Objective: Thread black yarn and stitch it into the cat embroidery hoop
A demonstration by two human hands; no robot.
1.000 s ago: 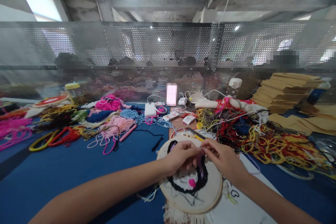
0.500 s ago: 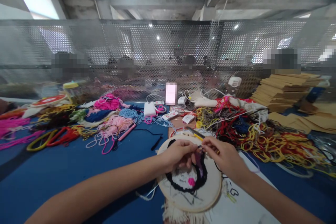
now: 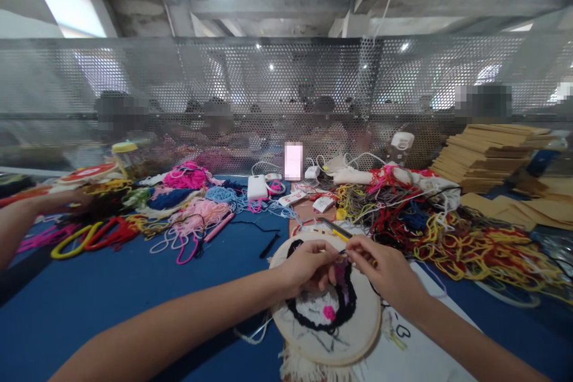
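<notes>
Hoop: the embroidery hoop (image 3: 329, 325) lies flat on the tabletop (image 3: 134, 292) at about 6 o'clock, right under the person, with a black yarn outline, a white patch and a pink dot worked into the cloth; it sits in much the same spot as a second ago.
Strand: a short purple strand of yarn (image 3: 342, 271) hangs between the two hands over the upper part of the hoop.
Left hand: the left hand (image 3: 307, 265) is curled, fingertips pinched at the strand, its heel resting on the cloth; the pinch looks a shade tighter and lower than a moment back.
Right hand: the right hand (image 3: 385, 271) meets it from 3 o'clock, thumb and forefinger closed on something thin; whether that is a needle or only yarn I cannot tell.
Change: the hands have barely shifted, so the fine fiddling at the strand goes on and is not finished.
Paper: a white sheet (image 3: 412, 349) with small drawn marks lies under the hoop toward 4 o'clock.
Yarn heap: a tangle of red and yellow yarn (image 3: 452, 239) spreads at 2 o'clock.
Newcomer: another person's arm (image 3: 18, 221) now reaches in at 9 o'clock toward the pink yarn (image 3: 185, 179) side; it was not there before.
</notes>
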